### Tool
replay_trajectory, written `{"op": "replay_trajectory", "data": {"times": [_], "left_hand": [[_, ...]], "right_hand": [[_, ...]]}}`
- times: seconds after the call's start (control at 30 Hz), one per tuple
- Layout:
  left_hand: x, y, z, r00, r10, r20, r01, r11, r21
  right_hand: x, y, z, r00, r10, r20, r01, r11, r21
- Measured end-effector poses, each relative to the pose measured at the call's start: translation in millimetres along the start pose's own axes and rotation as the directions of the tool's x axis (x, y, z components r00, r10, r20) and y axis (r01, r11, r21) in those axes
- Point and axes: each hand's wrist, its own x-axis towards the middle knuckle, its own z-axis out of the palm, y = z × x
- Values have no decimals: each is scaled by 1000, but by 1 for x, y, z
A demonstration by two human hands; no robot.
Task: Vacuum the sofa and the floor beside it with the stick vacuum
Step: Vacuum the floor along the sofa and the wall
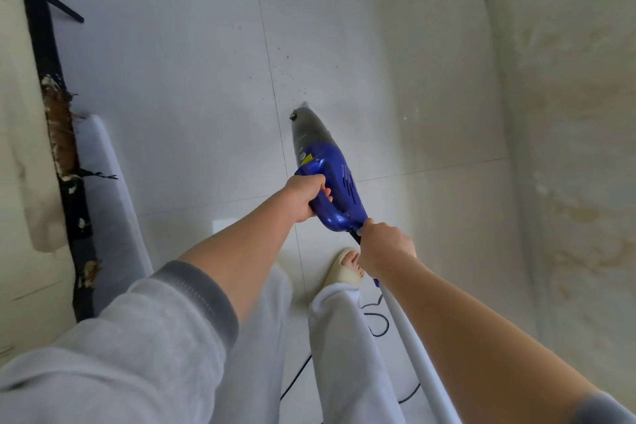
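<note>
Hands: left (pixel 306 198) grips glossy blue vacuum (pixel 327 175) handle | right (pixel 385 248) grips its white tube (pixel 416 354)

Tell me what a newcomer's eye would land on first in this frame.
The blue stick vacuum at centre stands out, its grey nose angled down to the pale tiled floor. The left hand grips its loop handle while the right hand holds the stem just behind the body. Dark crumbs lie scattered on the tiles just beyond the nose, and a black power cord trails by the person's sandalled foot.
</note>
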Motion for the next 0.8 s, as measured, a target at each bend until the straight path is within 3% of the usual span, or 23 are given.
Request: {"op": "replay_trajectory", "data": {"times": [0.8], "left_hand": [[3, 17, -179, 999, -23, -37, 16, 985, -171]], "right_hand": [[-15, -165, 0, 995, -99, 21, 101, 984, -145]]}}
